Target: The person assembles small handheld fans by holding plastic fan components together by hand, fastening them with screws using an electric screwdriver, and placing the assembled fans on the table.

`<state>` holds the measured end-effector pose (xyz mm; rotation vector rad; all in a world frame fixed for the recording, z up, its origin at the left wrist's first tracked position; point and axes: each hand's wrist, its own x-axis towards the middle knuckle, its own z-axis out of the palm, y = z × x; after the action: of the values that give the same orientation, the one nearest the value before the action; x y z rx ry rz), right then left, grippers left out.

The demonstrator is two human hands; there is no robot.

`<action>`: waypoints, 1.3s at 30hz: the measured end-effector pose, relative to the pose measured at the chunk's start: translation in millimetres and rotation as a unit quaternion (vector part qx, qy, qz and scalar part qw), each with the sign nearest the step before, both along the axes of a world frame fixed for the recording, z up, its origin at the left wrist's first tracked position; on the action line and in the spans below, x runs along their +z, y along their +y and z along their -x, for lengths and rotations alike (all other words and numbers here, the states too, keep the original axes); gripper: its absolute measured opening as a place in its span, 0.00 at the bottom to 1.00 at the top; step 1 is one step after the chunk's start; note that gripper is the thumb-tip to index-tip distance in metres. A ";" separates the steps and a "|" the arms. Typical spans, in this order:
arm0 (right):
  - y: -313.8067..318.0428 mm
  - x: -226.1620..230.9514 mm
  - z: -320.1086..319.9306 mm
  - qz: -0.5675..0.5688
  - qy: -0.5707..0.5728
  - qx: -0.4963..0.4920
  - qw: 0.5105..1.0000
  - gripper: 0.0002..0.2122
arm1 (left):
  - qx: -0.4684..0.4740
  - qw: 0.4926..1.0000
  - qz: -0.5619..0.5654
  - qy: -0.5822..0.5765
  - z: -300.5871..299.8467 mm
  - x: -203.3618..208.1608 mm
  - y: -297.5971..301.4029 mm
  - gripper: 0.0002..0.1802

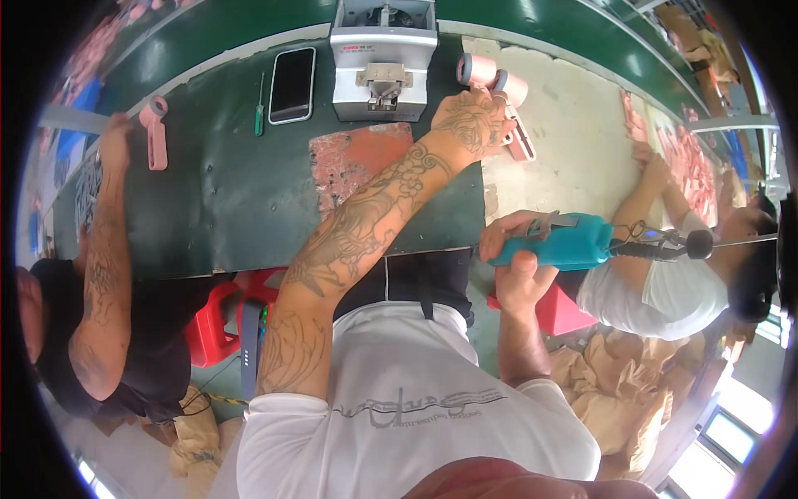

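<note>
Over the worktop (216, 191) the left hand (472, 125) covers pink parts (511, 88) (grip hidden, unclear); right hand (525, 287) clasps teal tool (575, 243).

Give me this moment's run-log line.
left hand: on pink parts; right hand: holding teal tool; phone: left of gray machine; screwdriver: left of phone

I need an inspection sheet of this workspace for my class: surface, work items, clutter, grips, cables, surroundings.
Surface: dark green mat, scuffed reddish patch, pale sheet at right.
Work items: pink handled housings at the left hand; teal electric screwdriver in the right hand; grey bench machine at the far side.
Clutter: smartphone and green-handled screwdriver, left of the machine.
Grips: left hand touches the housings, exact hold hidden; right hand closed around the electric screwdriver.
Cables: dark coiled lead or spring behind the electric screwdriver; which, unclear.
Surroundings: co-workers at left and right, red plastic stool, crumpled brown paper.
</note>
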<state>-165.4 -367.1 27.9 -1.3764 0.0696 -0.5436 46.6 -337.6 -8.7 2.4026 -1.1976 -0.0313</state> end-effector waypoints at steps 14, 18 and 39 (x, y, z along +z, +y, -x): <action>-12.0 -10.6 -72.1 0.099 0.069 0.002 0.993 0.29 | 0.086 0.975 0.206 -0.021 57.7 28.9 154.5 0.17; -5.8 -9.9 -85.0 0.105 0.066 -0.017 0.992 0.28 | 0.105 0.979 0.174 -0.035 60.0 8.6 170.0 0.10; 53.3 26.4 -226.2 0.046 -0.216 0.058 0.974 0.19 | 0.044 0.983 0.173 -0.046 35.8 -7.3 174.6 0.23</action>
<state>60.9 -313.8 54.2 -1.3145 -0.3908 -0.7421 10.8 -163.1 -16.0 2.1648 -1.0361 0.2942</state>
